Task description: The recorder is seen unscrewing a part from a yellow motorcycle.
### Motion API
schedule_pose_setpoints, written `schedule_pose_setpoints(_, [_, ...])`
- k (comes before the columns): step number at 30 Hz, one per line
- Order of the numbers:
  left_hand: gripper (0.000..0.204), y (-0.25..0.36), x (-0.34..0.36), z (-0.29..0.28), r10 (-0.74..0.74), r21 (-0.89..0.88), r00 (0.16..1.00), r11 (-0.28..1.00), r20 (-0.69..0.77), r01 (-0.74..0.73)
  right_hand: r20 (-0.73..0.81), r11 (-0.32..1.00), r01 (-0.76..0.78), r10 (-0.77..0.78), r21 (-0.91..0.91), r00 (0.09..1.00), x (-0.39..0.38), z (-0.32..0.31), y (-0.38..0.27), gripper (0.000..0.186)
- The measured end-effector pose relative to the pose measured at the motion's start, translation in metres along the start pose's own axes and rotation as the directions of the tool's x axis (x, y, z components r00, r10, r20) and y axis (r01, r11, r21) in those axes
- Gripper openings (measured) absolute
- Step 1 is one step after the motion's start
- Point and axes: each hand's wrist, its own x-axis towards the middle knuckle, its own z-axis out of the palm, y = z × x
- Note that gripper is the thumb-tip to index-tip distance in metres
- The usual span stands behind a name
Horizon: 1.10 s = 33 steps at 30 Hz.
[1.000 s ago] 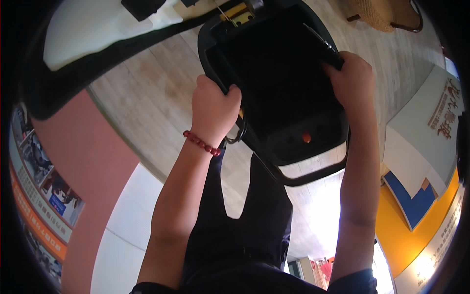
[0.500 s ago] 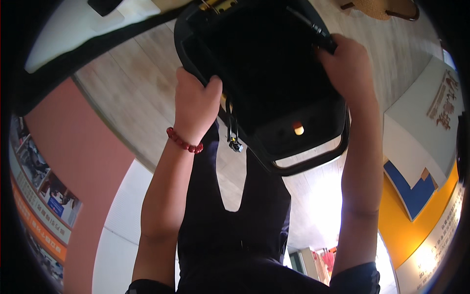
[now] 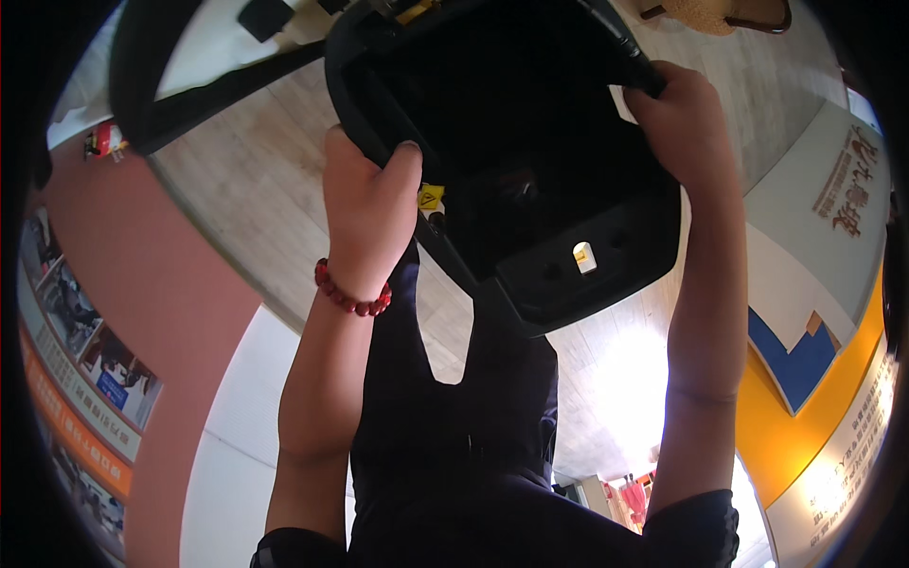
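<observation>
A deep black plastic housing [image 3: 568, 293], open toward me and dark inside, hangs in front of my thighs, held by both hands. My left hand [image 3: 369, 204], with a red bead bracelet at the wrist, grips its left rim; the thumb lies on top and the other fingers are hidden. On the opposite rim my right hand [image 3: 689, 128] is closed, next to a dark rod-like part [image 3: 615, 33] along the edge. A small yellow warning label [image 3: 431, 197] shows beside my left thumb. Light comes through a small cutout [image 3: 583, 257] in the near end wall.
Pale wood-look flooring [image 3: 256, 151] lies below. A pink panel [image 3: 142, 246] with photo boards stands left; a grey sign panel [image 3: 824, 218] and a yellow one [image 3: 762, 426] stand right. A white surface with dark items [image 3: 265, 17] is at far left, a woven seat [image 3: 724, 11] at far right.
The housing has tilted and shifted slightly left. A looped frame at its near end and a dangling cable connector are now out of sight; the yellow label has come into view. Both hands keep their grip.
</observation>
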Motion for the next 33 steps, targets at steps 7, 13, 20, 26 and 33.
schedule_pose_setpoints(7, [0.028,0.004,-0.023,-0.01,0.026,-0.013,1.0,1.0,-0.017,-0.026,0.066,0.999,-0.044,0.045,-0.021,0.997,-0.017,-0.017,-0.017,0.026])
schedule_pose_setpoints(13, [0.023,0.028,-0.044,-0.012,0.038,-0.141,0.998,0.989,-0.047,-0.045,0.029,0.999,-0.02,0.019,0.046,0.999,-0.032,-0.04,-0.023,0.026])
schedule_pose_setpoints(20, [0.03,0.04,-0.072,-0.02,0.086,-0.152,0.996,0.985,0.026,-0.081,0.036,0.999,-0.028,0.027,0.028,0.999,-0.046,-0.068,-0.019,0.026])
schedule_pose_setpoints(26, [0.051,0.05,-0.103,-0.003,0.17,-0.362,0.977,0.925,0.131,-0.112,-0.035,0.989,0.051,-0.046,0.141,0.998,-0.06,-0.092,0.004,0.025])
schedule_pose_setpoints(33, [0.059,0.014,-0.108,-0.022,0.322,-0.507,0.888,0.853,0.33,-0.121,0.028,0.999,-0.014,0.013,0.049,1.0,-0.056,-0.101,0.003,0.023])
